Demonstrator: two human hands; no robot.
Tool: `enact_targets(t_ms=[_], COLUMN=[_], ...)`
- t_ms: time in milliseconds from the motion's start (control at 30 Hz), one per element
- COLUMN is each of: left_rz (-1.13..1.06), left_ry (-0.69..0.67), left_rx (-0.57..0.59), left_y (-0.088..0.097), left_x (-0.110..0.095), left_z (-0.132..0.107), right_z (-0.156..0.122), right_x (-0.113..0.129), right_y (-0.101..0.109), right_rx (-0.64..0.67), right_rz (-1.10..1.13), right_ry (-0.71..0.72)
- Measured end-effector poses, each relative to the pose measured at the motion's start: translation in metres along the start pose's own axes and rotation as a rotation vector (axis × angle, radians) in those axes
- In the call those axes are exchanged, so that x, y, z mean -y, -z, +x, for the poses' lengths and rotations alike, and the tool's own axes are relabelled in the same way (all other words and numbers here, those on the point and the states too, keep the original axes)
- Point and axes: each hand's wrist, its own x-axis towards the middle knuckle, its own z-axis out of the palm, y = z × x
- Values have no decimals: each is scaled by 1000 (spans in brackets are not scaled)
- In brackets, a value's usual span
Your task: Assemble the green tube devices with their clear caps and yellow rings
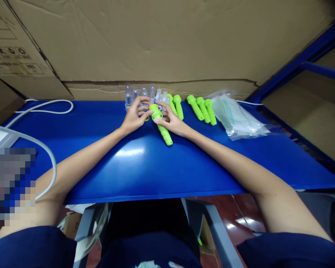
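A lime-green, torch-shaped plastic handle (164,133) with a ribbed body slants toward me above the blue table. My left hand (135,116) pinches its wider, yellow-rimmed head from the left. From the right, my right hand (171,121) grips the same piece just below the head, thumb on top. Under my left fingertips a small yellow ring (147,119) shows in part. Right behind my hands stand several clear, dome-topped plastic pieces (135,93), some hidden by my fingers. Two more green handles (178,108) lie close beyond my right hand.
Three green handles (202,109) lie farther right, beside a clear plastic bag (240,115) with pale contents. A white cable (51,160) loops over the left side of the blue table (145,175). Cardboard (156,41) walls the back; a blue metal frame (298,56) rises at right.
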Motion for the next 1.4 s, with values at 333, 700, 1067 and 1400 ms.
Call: enact_targets(t_ms=[333,700,1067,1400], left_rz=[-81,-70,-28,2], left_ry=[38,108,118,158], left_rx=[71,41,-27,-74], left_y=[-5,-2,-9,-3], left_x=[-9,0,-8,5], left_z=[-2,0,1,4], right_z=[5,6,7,5], right_x=[7,10,12,4], right_y=[-7,-13,-11,-15], right_rx=[-23,-137,-155,-163], right_rz=[183,193,170,286], right_ry=[-21,-10,3,-32])
